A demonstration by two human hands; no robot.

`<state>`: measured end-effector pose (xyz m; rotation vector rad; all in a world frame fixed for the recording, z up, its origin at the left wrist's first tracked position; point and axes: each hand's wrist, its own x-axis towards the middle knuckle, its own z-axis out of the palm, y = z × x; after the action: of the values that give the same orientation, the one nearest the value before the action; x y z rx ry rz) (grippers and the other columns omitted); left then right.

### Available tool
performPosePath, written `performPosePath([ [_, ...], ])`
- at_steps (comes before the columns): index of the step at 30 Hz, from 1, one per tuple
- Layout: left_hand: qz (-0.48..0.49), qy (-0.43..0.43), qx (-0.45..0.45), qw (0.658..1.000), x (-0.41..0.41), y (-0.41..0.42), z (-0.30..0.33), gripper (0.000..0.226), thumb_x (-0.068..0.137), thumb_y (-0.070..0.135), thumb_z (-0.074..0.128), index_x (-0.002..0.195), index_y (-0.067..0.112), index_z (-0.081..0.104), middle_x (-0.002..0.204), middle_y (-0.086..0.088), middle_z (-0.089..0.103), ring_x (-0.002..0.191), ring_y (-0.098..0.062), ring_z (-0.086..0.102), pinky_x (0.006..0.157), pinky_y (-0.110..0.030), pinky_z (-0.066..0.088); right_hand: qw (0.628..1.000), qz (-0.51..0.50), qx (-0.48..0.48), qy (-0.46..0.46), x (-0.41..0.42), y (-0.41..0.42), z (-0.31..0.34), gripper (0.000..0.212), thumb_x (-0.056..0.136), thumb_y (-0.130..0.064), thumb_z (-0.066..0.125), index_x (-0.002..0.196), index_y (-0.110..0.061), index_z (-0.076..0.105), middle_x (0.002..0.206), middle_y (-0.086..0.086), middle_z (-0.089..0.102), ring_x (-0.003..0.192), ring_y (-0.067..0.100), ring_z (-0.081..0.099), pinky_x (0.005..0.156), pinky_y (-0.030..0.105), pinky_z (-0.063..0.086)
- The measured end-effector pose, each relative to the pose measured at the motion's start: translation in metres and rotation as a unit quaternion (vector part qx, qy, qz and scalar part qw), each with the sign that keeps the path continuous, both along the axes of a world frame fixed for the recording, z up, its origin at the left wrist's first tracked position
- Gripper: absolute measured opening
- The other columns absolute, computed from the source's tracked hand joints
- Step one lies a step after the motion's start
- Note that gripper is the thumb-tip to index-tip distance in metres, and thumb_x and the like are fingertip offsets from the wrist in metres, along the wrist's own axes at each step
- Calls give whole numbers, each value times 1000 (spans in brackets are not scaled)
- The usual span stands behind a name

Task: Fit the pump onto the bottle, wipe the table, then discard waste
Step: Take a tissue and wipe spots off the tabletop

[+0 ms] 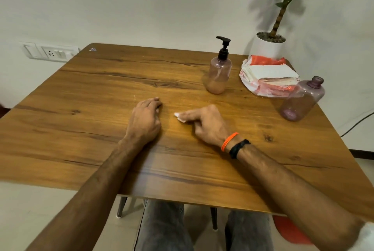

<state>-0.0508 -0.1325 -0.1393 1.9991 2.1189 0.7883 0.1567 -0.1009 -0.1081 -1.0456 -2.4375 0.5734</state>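
A clear pinkish bottle (219,75) with a black pump (223,48) fitted on top stands upright at the back right of the wooden table (101,92); a little peach liquid sits in its base. A second, capless pinkish bottle (301,99) stands tilted at the right edge. My right hand (204,123) presses a small white tissue (179,116) flat on the table under straight fingers near the middle. My left hand (146,118) rests on the table beside it, fingers loosely curled, holding nothing.
A pack of white tissues in an orange-and-white wrapper (267,76) lies at the back right. A potted plant (269,45) stands behind the table corner. An orange object (289,230) sits on the floor below the right edge. A wall socket (50,52) is at the left.
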Motion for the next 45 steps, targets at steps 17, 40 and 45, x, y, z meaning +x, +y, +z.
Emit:
performPosePath([
  [17,31,18,0,999,-14,-11,2,38,95,10,45,131,4,57,143,-12,51,132,-29,44,112,-42,31,989,127,18,-72,-22,13,-12,59,72,15,51,121,-14,68,133,1,61,128,12,53,113,25,35],
  [40,35,9,-2,999,-12,-17,3,40,95,8,43,132,5,56,143,-10,52,132,-27,44,114,-38,29,969,245,-6,-31,-4,-23,1,58,67,19,51,110,-12,74,119,2,69,117,7,61,106,20,43],
  [45,13,-9,-6,1000,-14,-30,2,39,93,3,45,131,3,57,143,-12,52,132,-28,44,114,-33,27,998,51,-16,42,-10,6,5,56,74,16,47,112,-16,73,118,-4,69,119,4,59,108,21,41],
])
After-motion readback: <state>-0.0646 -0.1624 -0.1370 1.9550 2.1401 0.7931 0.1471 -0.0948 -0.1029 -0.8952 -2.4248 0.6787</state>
